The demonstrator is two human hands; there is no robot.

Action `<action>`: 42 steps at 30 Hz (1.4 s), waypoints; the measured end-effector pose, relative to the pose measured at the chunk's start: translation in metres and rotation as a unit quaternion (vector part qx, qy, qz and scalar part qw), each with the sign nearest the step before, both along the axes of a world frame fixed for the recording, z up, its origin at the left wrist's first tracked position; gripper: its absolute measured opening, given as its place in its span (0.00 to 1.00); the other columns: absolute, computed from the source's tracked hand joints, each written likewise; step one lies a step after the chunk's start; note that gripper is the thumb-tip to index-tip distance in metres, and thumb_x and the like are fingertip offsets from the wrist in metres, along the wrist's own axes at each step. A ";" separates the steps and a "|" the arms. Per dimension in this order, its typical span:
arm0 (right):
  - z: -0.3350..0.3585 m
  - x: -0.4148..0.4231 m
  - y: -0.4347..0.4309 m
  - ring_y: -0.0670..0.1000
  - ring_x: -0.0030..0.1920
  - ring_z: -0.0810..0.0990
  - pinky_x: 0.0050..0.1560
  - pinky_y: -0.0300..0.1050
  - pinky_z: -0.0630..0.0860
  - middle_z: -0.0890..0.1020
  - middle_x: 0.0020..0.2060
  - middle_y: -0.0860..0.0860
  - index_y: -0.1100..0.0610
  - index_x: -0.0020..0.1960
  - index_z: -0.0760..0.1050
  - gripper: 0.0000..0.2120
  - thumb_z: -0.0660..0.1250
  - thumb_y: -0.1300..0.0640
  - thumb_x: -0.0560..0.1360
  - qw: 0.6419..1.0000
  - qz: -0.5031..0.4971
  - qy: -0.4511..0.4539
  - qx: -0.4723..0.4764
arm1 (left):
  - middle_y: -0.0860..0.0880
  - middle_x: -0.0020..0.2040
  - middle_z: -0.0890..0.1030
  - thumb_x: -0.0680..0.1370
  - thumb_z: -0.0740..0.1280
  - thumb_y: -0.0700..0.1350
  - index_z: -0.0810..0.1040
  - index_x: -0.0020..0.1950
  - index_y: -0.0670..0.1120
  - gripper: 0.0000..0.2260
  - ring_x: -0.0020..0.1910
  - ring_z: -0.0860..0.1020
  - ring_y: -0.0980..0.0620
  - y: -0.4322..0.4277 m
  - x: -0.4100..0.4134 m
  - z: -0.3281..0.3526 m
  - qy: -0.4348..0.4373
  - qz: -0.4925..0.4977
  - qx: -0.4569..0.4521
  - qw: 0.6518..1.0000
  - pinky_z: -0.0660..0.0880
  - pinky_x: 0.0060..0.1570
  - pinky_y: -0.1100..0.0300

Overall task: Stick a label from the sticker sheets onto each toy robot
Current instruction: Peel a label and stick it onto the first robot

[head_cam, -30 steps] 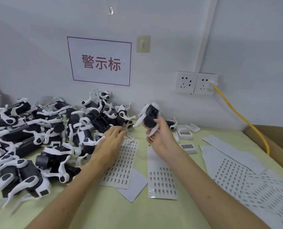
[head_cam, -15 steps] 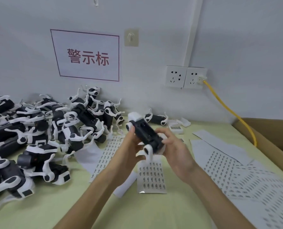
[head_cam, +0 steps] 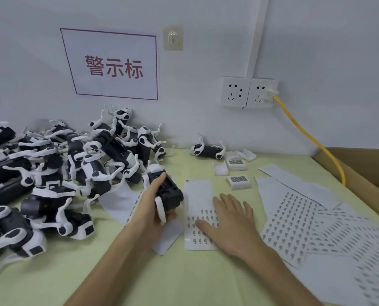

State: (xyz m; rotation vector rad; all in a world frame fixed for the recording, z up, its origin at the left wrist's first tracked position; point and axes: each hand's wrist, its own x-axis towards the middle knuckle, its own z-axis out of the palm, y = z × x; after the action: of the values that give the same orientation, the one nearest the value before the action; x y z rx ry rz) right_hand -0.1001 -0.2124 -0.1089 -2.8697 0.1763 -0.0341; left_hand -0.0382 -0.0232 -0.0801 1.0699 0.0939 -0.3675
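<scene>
My left hand [head_cam: 148, 208] grasps one black-and-white plastic toy robot [head_cam: 169, 192]. The thumb lies along its dark upper body, the fingers are wrapped beneath it, and a white leg hangs down past the palm. The held unit sits above the pale yellow-green table [head_cam: 184, 281], just left of the narrow white sticker sheet [head_cam: 198, 193]. My right hand [head_cam: 230, 224] is released. It lies flat with the fingers spread on the lower half of that sheet, and the thumb rests on the printed rows of small dark labels. The sheet's upper half is blank backing. A second partly covered sheet [head_cam: 120, 199] lies under and left of my left wrist. The large pile of identical black-and-white toy robots [head_cam: 73, 168] occupies the left of the table, against the wall. One single toy robot [head_cam: 207, 150] lies apart on its side near the wall. Three small white barcoded boxes [head_cam: 238, 182] sit just beyond my right hand. Further overlapping white label sheets [head_cam: 294, 217] cover the table at right, beside a brown cardboard box [head_cam: 361, 173]. A yellow cable [head_cam: 305, 133] runs from the white wall sockets [head_cam: 249, 92] down behind that box.
</scene>
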 end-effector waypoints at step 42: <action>0.048 -0.024 -0.015 0.49 0.56 0.73 0.60 0.27 0.65 0.77 0.51 0.48 0.53 0.58 0.85 0.14 0.79 0.57 0.72 0.890 0.048 -0.401 0.212 | 0.43 0.69 0.81 0.63 0.84 0.53 0.83 0.67 0.51 0.32 0.66 0.81 0.41 -0.015 -0.045 0.019 -0.152 -0.258 -0.067 0.952 0.81 0.60 0.49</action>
State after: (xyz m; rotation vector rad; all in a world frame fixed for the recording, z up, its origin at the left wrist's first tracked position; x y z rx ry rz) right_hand -0.1243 -0.2274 -0.0606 -2.2007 -0.1152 -1.0034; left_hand -0.0835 -0.0380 -0.0610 0.9955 -0.4900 -0.6641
